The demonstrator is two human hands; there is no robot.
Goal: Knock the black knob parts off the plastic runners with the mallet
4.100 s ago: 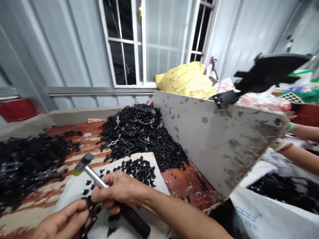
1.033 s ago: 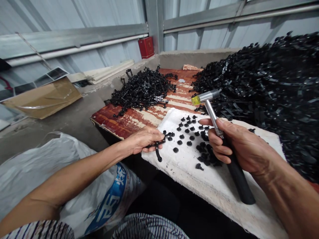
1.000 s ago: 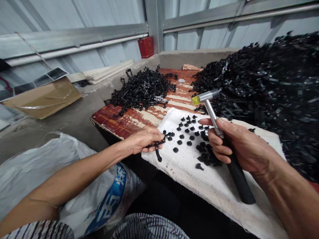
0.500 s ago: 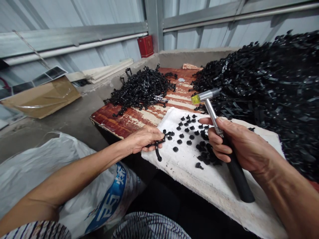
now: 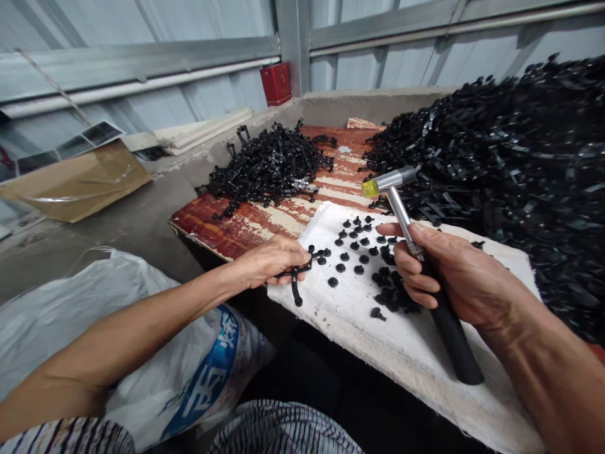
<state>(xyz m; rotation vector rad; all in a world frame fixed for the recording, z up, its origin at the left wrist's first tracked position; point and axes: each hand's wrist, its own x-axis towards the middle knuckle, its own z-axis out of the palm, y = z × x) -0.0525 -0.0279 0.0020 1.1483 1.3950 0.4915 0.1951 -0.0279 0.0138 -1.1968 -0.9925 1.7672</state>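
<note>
My right hand (image 5: 447, 277) is closed round a small hammer (image 5: 416, 249) with a metal shaft, black grip and yellow-tipped head, held raised over a white foam pad (image 5: 406, 340). My left hand (image 5: 271, 261) pinches a black plastic sprue piece (image 5: 299, 277) at the pad's left edge. Several small black round caps (image 5: 362, 255) lie scattered on the pad between my hands.
A small heap of black sprues (image 5: 271, 164) lies on the worn red board (image 5: 236, 227). A much larger black heap (image 5: 510, 164) fills the right. A white printed sack (image 5: 155, 378) stands by my left arm. Cardboard (image 5: 75, 183) and a red tin (image 5: 276, 83) sit beyond.
Since four seconds ago my view has swung left, away from the window and the grey board. In the last second both hands have stayed almost still, with hammer and sprue held as before.
</note>
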